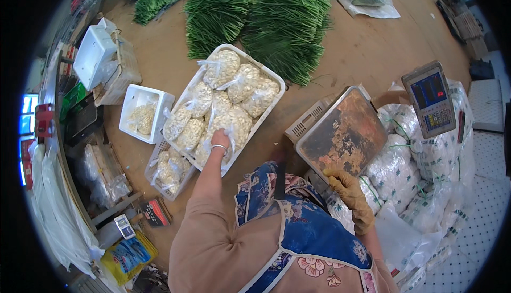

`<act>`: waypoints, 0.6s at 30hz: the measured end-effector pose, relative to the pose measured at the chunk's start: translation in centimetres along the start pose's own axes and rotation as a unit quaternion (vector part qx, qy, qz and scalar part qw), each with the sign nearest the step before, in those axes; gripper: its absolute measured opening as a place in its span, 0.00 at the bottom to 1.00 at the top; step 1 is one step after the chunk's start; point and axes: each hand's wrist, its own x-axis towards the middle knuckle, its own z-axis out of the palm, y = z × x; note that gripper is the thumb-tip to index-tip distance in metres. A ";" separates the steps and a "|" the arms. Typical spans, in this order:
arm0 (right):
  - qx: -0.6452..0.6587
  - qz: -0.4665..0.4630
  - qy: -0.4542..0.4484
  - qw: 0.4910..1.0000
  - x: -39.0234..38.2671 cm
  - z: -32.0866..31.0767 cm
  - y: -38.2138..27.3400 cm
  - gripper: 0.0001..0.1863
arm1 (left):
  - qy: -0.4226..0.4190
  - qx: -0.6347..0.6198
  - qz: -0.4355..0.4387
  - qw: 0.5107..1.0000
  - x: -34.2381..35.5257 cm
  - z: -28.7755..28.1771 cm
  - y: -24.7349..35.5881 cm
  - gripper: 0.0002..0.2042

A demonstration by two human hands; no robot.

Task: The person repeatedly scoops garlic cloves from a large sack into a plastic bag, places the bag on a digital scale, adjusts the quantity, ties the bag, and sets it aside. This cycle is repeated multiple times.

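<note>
Left of the scale: white tray [257,127] on the brown surface [250,173], packed with clear bags of small pale pieces.
Bag at the fingers: bag [240,120] in the tray's near right part, right by the left hand [220,141]; some plastic bunched next to the fingers.
Left hand: bare, bracelet at the wrist, reaching over the tray's near end. Grip: fingers curled down into the plastic; fingertips hidden, can't tell whether clamped on the bag or just resting.
Right hand: tan-gloved, right hand [349,194] at the near edge of the scale plate [343,133], looks to be touching it. Grip: fingers bent at the rim, can't tell if clamped; no bag seen there.
Nearer hand: left, clearly; the right is well apart from the bags.
Key relation (judged): bag directly at and just beyond the left fingers; scale plate off to the right, across a strip of surface from the tray.
Long axis: tray runs near-left to far-right, plate slants much the same way; bag roundish, no clear long axis.
Scale display: display [430,98] stands beyond the plate's right side, lit.
Around: foam box [166,114] just left of the tray, green stalks [287,21] beyond it, white sacks [394,168] right of the plate.
</note>
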 end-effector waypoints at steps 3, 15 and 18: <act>-0.037 0.020 0.010 0.999 -0.1 -0.1 0.4 0.13 | -0.036 0.039 0.029 0.998 1.3 2.1 -2.6 0.14; -0.165 -0.134 0.139 0.967 -5.7 -0.9 1.9 0.11 | -0.364 0.075 0.129 0.919 -3.0 6.2 1.9 0.18; -0.184 -0.178 0.275 0.927 -8.7 -2.6 3.0 0.13 | -0.376 -0.075 0.200 0.902 -3.0 8.7 3.9 0.12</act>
